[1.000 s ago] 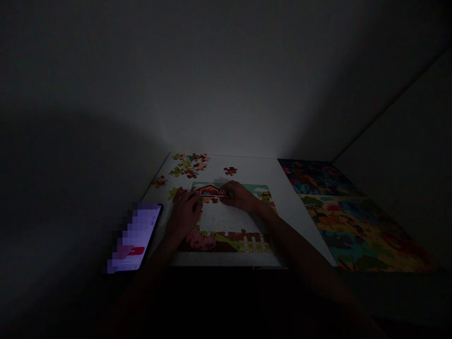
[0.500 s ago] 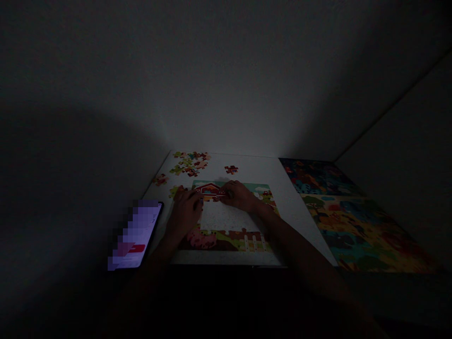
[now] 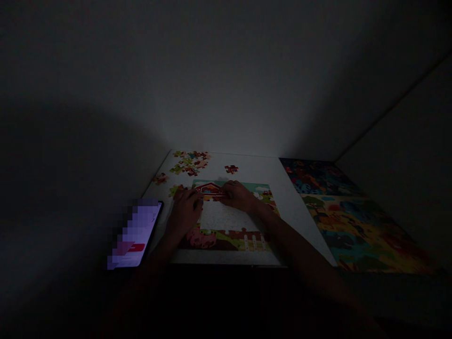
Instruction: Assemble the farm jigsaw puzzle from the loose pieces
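At the far edge of the half-built puzzle (image 3: 229, 235), both hands rest beside the red barn section (image 3: 210, 189); the left hand (image 3: 185, 213) lies flat, fingers loosely together, gripping nothing; the right hand (image 3: 240, 195) presses its fingertips down at the barn's right side; whether it pinches a piece cannot be told. Over the last second neither hand shifts noticeably; the barn section stays seated. Loose pieces (image 3: 190, 162) lie beyond; a phone (image 3: 136, 233) lies left.

A single head-worn view looks forward and down from behind the table (image 3: 282, 176); moderately near, facing the wall.
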Tool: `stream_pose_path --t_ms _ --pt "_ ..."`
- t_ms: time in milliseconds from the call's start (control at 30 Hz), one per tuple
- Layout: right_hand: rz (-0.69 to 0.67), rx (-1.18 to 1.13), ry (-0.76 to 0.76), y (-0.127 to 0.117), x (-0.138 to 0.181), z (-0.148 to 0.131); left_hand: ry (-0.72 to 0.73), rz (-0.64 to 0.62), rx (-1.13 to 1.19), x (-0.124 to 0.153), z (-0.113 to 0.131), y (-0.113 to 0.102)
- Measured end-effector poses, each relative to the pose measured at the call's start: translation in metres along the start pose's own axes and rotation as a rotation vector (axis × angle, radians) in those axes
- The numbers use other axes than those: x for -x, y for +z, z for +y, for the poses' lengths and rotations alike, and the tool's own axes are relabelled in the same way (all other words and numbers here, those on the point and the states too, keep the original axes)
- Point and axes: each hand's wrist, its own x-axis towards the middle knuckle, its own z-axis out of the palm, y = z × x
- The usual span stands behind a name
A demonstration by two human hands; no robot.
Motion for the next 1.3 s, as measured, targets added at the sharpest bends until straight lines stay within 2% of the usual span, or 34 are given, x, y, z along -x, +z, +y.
stream_pose_path --t_ms 567,1300 --pt "-0.001 0.041 -0.064 -0.0005 0.0004 -0.0008 -0.006 0.019 0.0 0.0002 -0.0012 0.0021" --pt "-0.002 0.027 -0.048 0.005 0.0016 0.0039 -0.01 -0.011 0.021 -0.0009 0.0027 -0.0034"
